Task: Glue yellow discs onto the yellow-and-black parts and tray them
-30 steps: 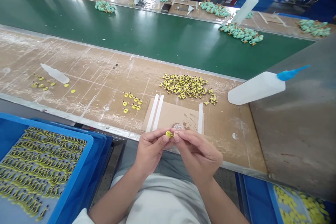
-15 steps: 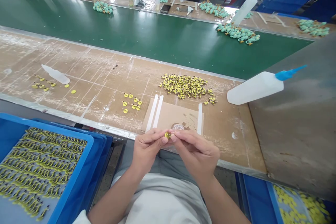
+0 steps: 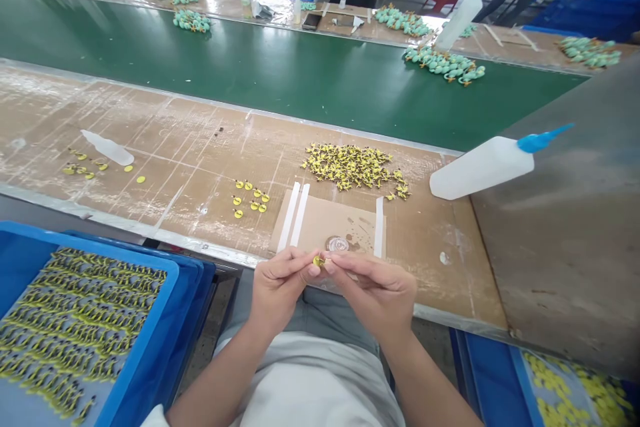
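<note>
Between my fingertips, just off the table's front edge, is a small yellow disc [image 3: 317, 261] with a small dark part on it. My left hand [image 3: 280, 283] pinches the disc from the left. My right hand [image 3: 377, 287] is closed with its fingertips at the disc's right side, on the small dark part. Behind them a cardboard sheet [image 3: 320, 220] is taped down, with a round glossy wet patch [image 3: 337, 244] on it. Beyond the sheet lies a heap of small yellow-and-black figures [image 3: 350, 165]. Several yellow discs with dark pieces [image 3: 250, 195] stand left of the sheet.
A white bottle with a blue nozzle [image 3: 483, 167] lies tilted against a metal wall [image 3: 565, 227] at right. Blue bins [image 3: 173, 273] flank me, with rows of figures left and yellow discs [image 3: 560, 387] right. A green belt [image 3: 280, 67] runs behind; co-workers sit across.
The whole view has shifted slightly with my head. My hands keep the same pinch on the yellow disc, which looks turned a little. A co-worker's arms across the belt have moved slightly.
</note>
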Tool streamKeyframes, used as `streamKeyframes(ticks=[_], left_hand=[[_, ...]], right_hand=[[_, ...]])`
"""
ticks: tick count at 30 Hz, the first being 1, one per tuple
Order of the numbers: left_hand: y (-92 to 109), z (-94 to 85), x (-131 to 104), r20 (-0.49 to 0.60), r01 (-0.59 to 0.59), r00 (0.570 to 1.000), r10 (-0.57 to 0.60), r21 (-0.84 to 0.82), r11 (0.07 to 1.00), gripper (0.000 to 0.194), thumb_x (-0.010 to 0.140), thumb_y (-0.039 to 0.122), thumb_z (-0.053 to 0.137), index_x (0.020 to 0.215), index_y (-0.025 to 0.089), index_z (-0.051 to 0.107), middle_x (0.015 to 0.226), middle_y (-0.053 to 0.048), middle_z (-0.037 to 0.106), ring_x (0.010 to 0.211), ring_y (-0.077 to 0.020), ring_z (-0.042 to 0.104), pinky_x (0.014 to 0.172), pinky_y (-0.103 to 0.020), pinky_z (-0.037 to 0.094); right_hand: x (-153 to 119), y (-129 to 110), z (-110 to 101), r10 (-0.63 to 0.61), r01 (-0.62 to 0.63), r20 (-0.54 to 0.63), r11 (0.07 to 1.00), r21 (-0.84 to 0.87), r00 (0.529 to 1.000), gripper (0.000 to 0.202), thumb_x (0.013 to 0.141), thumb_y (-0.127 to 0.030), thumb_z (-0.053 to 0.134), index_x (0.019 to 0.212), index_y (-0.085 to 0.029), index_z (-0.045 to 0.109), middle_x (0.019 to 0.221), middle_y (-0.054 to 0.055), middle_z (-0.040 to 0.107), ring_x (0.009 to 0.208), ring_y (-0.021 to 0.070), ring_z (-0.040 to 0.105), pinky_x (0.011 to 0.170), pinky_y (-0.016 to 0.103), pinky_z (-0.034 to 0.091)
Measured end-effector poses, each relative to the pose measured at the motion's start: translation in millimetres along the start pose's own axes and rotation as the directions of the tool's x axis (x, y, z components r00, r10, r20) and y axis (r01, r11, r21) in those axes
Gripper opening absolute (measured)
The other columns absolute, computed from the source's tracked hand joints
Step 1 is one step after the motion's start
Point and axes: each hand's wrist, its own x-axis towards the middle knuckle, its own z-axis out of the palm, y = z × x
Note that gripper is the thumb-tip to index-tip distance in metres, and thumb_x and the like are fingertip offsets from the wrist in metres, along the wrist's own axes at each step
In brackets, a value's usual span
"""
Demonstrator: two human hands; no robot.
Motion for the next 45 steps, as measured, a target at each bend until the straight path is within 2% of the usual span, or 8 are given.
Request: streamKeyframes(ticks=[8, 11, 22, 29, 35, 38, 42, 45], left_hand=[[-4, 3.6, 2, -0.082, 0.138, 0.986, -0.145, -0.086, 0.987, 0.017, 0.074, 0.019, 0.077, 0.091, 0.022, 0.079, 0.078, -0.004, 0.075, 0.069, -0.0131, 0.069, 0.065, -0.023, 0.060], [-4, 2.6, 2, -0.117, 0.147, 0.980, -0.159, -0.102, 0.984, 0.017, 0.072, 0.019, 0.079, 0.089, 0.021, 0.079, 0.076, -0.004, 0.076, 0.067, -0.0133, 0.070, 0.064, -0.023, 0.060], [-2, 1.9, -13, -0.086, 0.037, 0.996, -0.036, 0.014, 0.999, 0.023, 0.075, 0.018, 0.075, 0.098, 0.024, 0.078, 0.088, -0.005, 0.073, 0.080, -0.0167, 0.069, 0.071, -0.029, 0.061], [-2, -1.5, -14, -0.106, -0.055, 0.992, 0.068, 0.124, 0.991, 0.023, 0.072, 0.015, 0.077, 0.093, 0.025, 0.079, 0.079, -0.004, 0.073, 0.070, -0.0146, 0.067, 0.065, -0.026, 0.058], [-3, -1.9, -14, -0.071, -0.122, 0.988, 0.136, 0.174, 0.977, 0.026, 0.073, 0.014, 0.076, 0.095, 0.026, 0.078, 0.077, -0.004, 0.073, 0.067, -0.0145, 0.066, 0.063, -0.026, 0.057], [-5, -4.1, -14, -0.030, -0.198, 0.977, 0.213, 0.253, 0.947, 0.028, 0.075, 0.013, 0.075, 0.099, 0.027, 0.077, 0.080, -0.004, 0.073, 0.070, -0.0158, 0.067, 0.067, -0.028, 0.056], [-7, -7.1, -12, 0.017, -0.341, 0.933, 0.359, 0.362, 0.868, 0.030, 0.077, 0.012, 0.072, 0.102, 0.028, 0.077, 0.093, -0.006, 0.073, 0.082, -0.0189, 0.068, 0.072, -0.030, 0.056], [-7, -8.3, -12, 0.012, -0.365, 0.920, 0.392, 0.392, 0.845, 0.031, 0.077, 0.011, 0.072, 0.103, 0.028, 0.076, 0.093, -0.006, 0.073, 0.082, -0.0189, 0.068, 0.071, -0.029, 0.056]], right_hand=[[-2, 5, 1, 0.053, -0.054, -0.049, 0.998, -0.027, 0.997, 0.028, 0.073, -0.009, 0.076, 0.089, -0.031, 0.076, 0.089, -0.002, 0.077, 0.081, 0.0154, 0.073, 0.075, 0.026, 0.061], [0, 3, 3, 0.084, -0.084, -0.032, 0.996, -0.012, 0.996, 0.025, 0.073, -0.010, 0.077, 0.088, -0.030, 0.077, 0.088, -0.002, 0.077, 0.080, 0.0153, 0.073, 0.073, 0.025, 0.061], [-1, -7, 6, 0.157, -0.158, -0.060, 0.987, -0.021, 0.986, 0.017, 0.070, -0.015, 0.079, 0.083, -0.026, 0.077, 0.085, 0.002, 0.077, 0.079, 0.0185, 0.074, 0.075, 0.029, 0.062], [-1, -16, 10, 0.240, -0.236, -0.032, 0.966, 0.110, 0.970, 0.019, 0.069, -0.013, 0.079, 0.080, -0.028, 0.078, 0.082, 0.000, 0.078, 0.071, 0.0179, 0.074, 0.066, 0.026, 0.064], [0, -19, 9, 0.330, -0.324, -0.012, 0.932, 0.164, 0.944, 0.012, 0.068, -0.017, 0.081, 0.077, -0.024, 0.078, 0.080, 0.003, 0.077, 0.067, 0.0206, 0.074, 0.062, 0.027, 0.065], [-1, -20, 8, 0.338, -0.329, -0.044, 0.933, 0.144, 0.940, 0.011, 0.066, -0.019, 0.082, 0.076, -0.023, 0.078, 0.080, 0.005, 0.077, 0.069, 0.0218, 0.075, 0.065, 0.029, 0.065], [-4, -19, 9, 0.380, -0.369, -0.054, 0.917, 0.149, 0.923, 0.010, 0.066, -0.023, 0.082, 0.075, -0.021, 0.078, 0.078, 0.006, 0.077, 0.070, 0.0240, 0.074, 0.066, 0.033, 0.065], [-5, -16, 10, 0.393, -0.379, -0.061, 0.910, 0.168, 0.917, 0.010, 0.066, -0.023, 0.083, 0.075, -0.021, 0.078, 0.077, 0.006, 0.077, 0.069, 0.0244, 0.074, 0.065, 0.034, 0.065]])
